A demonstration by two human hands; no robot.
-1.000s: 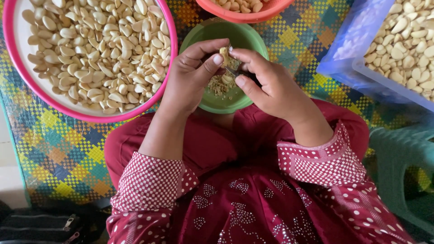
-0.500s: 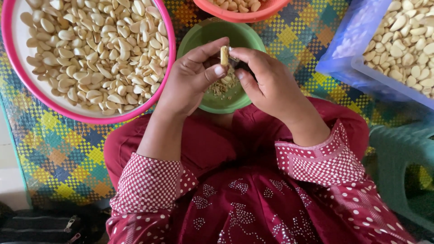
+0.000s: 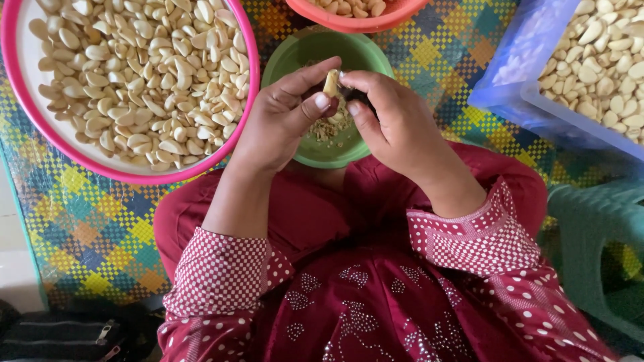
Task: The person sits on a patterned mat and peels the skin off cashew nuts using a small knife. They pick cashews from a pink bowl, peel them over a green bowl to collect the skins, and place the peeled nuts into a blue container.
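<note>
Both my left hand [image 3: 282, 121] and right hand [image 3: 396, 124] pinch one garlic clove [image 3: 331, 82] above the green bowl [image 3: 302, 53]; pink basin [image 3: 27, 127] left.

A home floor workplace: woven plastic mat [image 3: 87, 228], basins of peeled cloves [image 3: 134, 80].

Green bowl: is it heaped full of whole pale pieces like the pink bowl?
No, the green bowl holds only a few small brown scraps, while the pink bowl is heaped with pale pieces.
</note>
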